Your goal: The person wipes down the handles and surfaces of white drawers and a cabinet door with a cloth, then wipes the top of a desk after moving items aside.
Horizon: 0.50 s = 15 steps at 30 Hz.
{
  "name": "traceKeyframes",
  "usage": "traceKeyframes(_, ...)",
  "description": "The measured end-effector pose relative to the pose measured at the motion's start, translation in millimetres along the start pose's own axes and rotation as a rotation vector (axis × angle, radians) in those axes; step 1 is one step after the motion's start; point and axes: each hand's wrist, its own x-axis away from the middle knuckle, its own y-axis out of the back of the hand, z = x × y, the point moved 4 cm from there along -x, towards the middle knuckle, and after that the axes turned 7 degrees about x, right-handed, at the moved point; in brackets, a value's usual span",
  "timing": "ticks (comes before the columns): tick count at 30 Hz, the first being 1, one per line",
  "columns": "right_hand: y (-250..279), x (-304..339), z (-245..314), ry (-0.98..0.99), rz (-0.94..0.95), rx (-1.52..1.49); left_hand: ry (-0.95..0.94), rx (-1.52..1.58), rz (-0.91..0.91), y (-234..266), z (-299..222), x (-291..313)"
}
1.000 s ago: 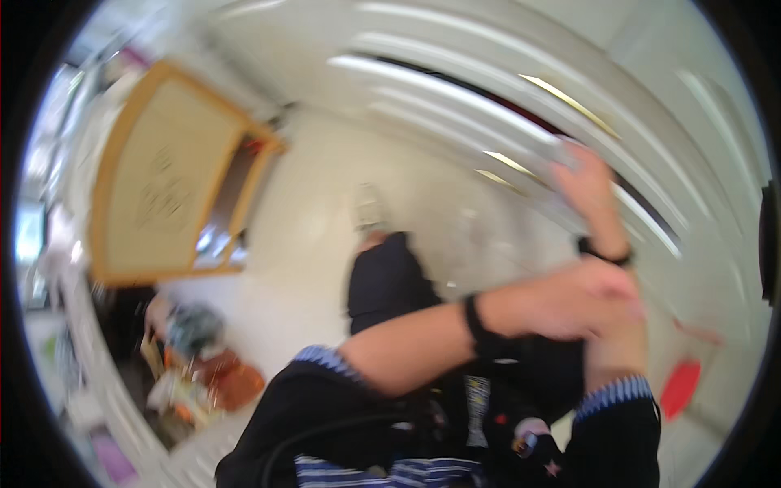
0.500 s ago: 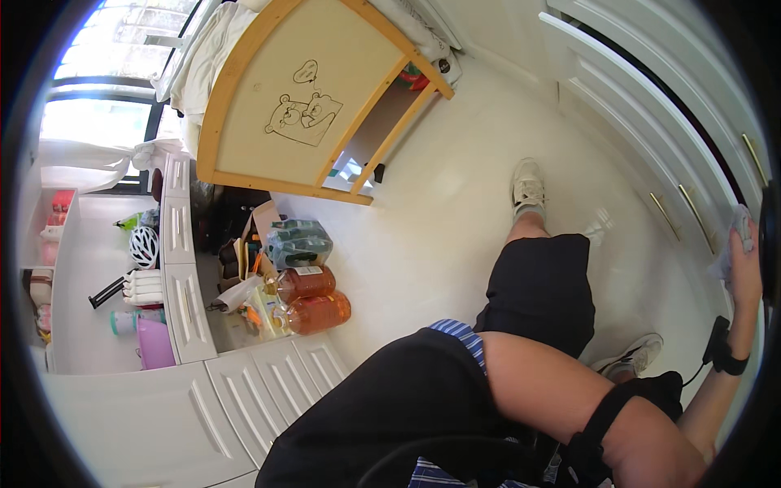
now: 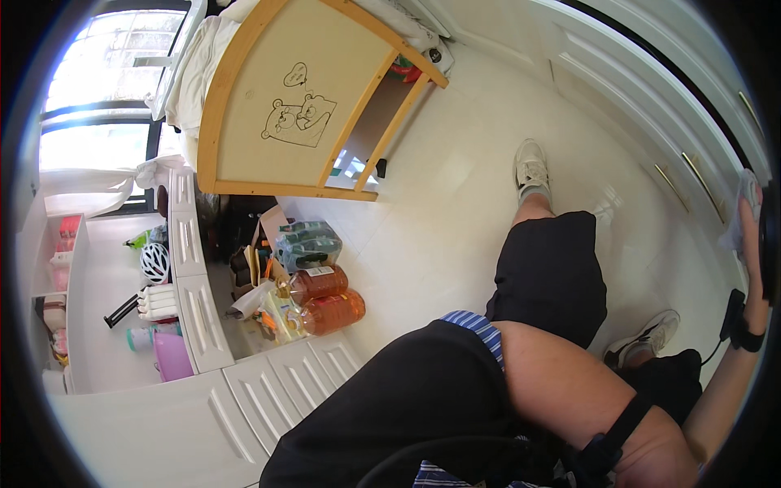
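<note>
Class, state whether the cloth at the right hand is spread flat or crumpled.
Crumpled, as far as it shows: uneven creases gather in the cloth against the right hand. Its far part is hidden.

A bedroom in a family home, by all signs, fills the feed I monitor from afar: a wooden bed-end (image 3: 232, 106) bearing a drawing of two cartoon bears stands against pale bedding (image 3: 199, 69), near a bright window (image 3: 114, 65) with a gathered white curtain (image 3: 85, 189). I also spot white drawers (image 3: 213, 321), a bicycle helmet (image 3: 154, 263) near a purple tub (image 3: 172, 358), big bottles of amber liquid (image 3: 333, 312) on the glossy floor (image 3: 431, 187), and panelled cabinet fronts (image 3: 622, 89) with gold-toned handles (image 3: 703, 185).
</note>
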Motion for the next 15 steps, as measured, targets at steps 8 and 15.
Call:
traceKeyframes(8, 1, 5, -8, -0.028, 0.022, -0.011, -0.074, 0.017, 0.007, -14, 7, 6)
traceKeyframes(15, -8, -5, -33, -0.086, 0.029, 0.031, -0.131, 0.027, 0.012, -23, 14, 8)
